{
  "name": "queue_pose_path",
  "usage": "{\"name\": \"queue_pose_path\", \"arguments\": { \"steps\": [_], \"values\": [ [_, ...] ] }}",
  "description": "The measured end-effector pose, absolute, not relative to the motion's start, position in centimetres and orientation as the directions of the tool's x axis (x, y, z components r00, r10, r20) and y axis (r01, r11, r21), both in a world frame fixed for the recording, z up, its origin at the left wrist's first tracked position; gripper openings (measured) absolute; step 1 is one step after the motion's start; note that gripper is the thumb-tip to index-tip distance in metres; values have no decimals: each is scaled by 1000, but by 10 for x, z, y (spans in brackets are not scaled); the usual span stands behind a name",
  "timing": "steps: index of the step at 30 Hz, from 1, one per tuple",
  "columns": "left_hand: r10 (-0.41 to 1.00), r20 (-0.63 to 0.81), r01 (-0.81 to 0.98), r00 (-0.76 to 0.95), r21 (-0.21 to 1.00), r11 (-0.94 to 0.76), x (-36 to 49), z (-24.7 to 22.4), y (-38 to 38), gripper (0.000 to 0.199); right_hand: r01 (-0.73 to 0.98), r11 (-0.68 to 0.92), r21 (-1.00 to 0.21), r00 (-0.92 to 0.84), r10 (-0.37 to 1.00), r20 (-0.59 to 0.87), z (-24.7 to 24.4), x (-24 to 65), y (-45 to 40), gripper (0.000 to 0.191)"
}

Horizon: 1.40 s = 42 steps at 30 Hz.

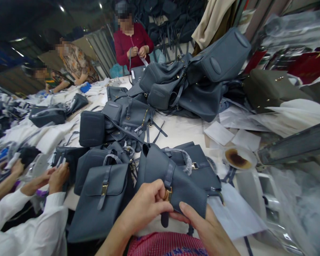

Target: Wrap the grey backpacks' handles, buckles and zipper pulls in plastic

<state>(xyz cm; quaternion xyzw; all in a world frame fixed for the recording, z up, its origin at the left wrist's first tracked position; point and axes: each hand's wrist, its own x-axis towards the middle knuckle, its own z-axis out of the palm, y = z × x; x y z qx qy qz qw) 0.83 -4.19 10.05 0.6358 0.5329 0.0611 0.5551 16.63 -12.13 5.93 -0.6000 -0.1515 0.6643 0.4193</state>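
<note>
A dark blue-grey leather-look backpack [154, 163] lies tilted in front of me, its flap towards me. My left hand [150, 201] is closed at the flap's gold buckle [168, 195], with thumb and bent fingers around the buckle and strap. The strap's dark end [164, 219] hangs below that thumb. My right hand [200, 218] grips the lower edge of the flap, thumb on top and fingers underneath, partly hidden. Just behind lies another backpack [196, 156] with a plastic-wrapped handle. On my left stands a finished-looking backpack [102, 199] with its strap through a gold clasp.
A large pile of similar bags [181, 85] covers the table's far side. At left, a co-worker's hands [57, 176] handle a dark bag. More people work farther back. A stained dish [238, 158], white paper [234, 209] and a grey metal bar [296, 142] are at right.
</note>
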Motion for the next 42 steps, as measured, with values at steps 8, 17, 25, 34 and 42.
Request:
{"name": "queue_pose_path", "arguments": {
  "steps": [8,17,25,34,42],
  "values": [
    [674,-569,508,471,800,319,2,83,-36,11,-444,-586,-677,19,750,-661,58,166,-120,66],
    [782,-518,643,346,738,204,10,92,-40,26,-258,-634,-729,134,724,-677,65,164,-119,47],
    [722,-586,568,367,756,325,12,90,-37,28,-160,-644,-748,124,739,-662,66,167,-120,51],
    [586,-646,405,489,763,504,6,81,-24,27,-226,-623,-749,95,751,-653,68,168,-117,44],
    [582,-658,448,479,753,482,7,79,-24,23,-232,-625,-745,147,735,-662,65,168,-118,46]
  ]
}}
